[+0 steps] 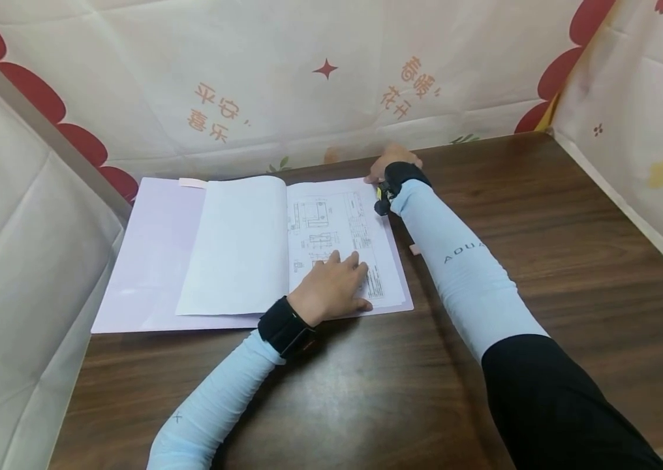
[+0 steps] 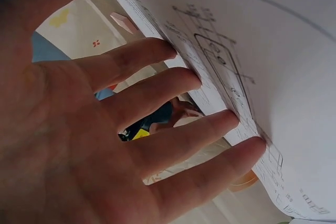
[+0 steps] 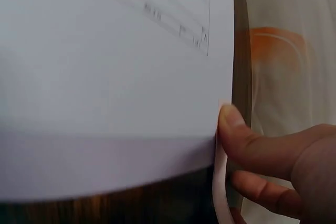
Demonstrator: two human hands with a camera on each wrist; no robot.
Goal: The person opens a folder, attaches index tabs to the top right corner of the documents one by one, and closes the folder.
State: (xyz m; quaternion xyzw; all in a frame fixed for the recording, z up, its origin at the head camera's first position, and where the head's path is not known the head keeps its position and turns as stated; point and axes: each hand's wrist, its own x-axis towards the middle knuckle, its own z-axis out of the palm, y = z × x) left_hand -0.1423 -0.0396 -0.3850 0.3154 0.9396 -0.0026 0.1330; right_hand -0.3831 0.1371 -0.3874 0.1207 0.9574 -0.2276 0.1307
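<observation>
A lilac folder (image 1: 149, 254) lies spread on the table with white sheets inside. Its left sheet (image 1: 240, 241) is blank, while the right sheet (image 1: 343, 196) carries technical drawings. On the lower part of that drawing sheet rests my left hand (image 1: 334, 287), fingers spread and fingertips touching the paper (image 2: 299, 87). Up at the sheet's far right corner is my right hand (image 1: 393, 163). In the right wrist view, its thumb (image 3: 239, 132) presses the end of a pale pink paper tab (image 3: 220, 177) at the sheet's edge, with the fingers behind.
Another pale tab (image 1: 192, 183) sticks out at the folder's top left, and a small pink one (image 1: 415, 249) shows beside the right forearm. The brown wooden table (image 1: 572, 261) meets printed cloth (image 1: 320, 111) at the back and both sides.
</observation>
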